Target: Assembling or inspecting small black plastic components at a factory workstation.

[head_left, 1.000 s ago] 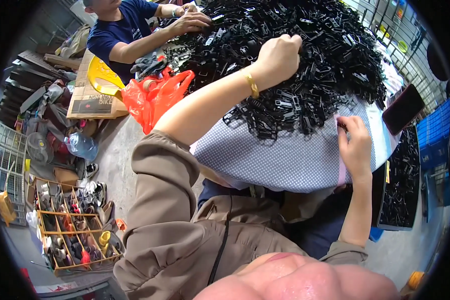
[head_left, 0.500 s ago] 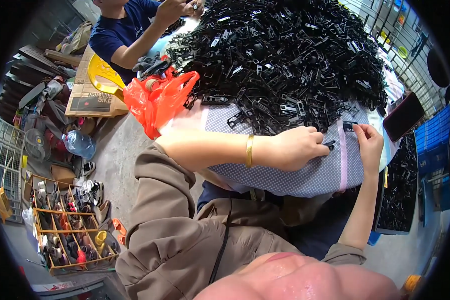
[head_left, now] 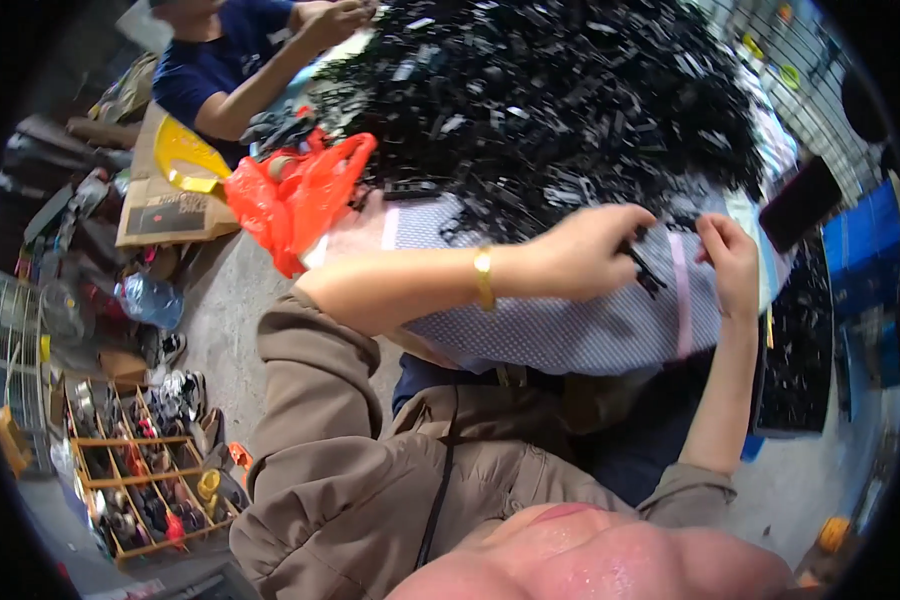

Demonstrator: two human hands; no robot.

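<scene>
My left hand [head_left: 592, 252] is closed on a slim black plastic clip [head_left: 650, 274], which sticks out below its fingers over the dotted cloth [head_left: 570, 335]. To the right, my right hand [head_left: 732, 262] is pinched, with a dark clip piece [head_left: 682, 220] at its fingertips, blurred by motion. Both hands are raised at the near edge of a large heap of black plastic clips [head_left: 540, 110]. A small gap separates the two hands. The clips' fine shape is smeared.
An orange-red plastic bag [head_left: 300, 195] lies left of the heap. A dark phone [head_left: 802, 203] is at the right edge, above a tray of black pieces [head_left: 798, 350] and near a blue crate [head_left: 860, 245]. Across the table, another person [head_left: 225, 75] works. A shoe rack [head_left: 140, 485] stands lower left.
My left hand has moved up toward the heap with its clip, now pointing downward. My right hand has shifted slightly up and left. The whole view has shifted a little and blurred.
</scene>
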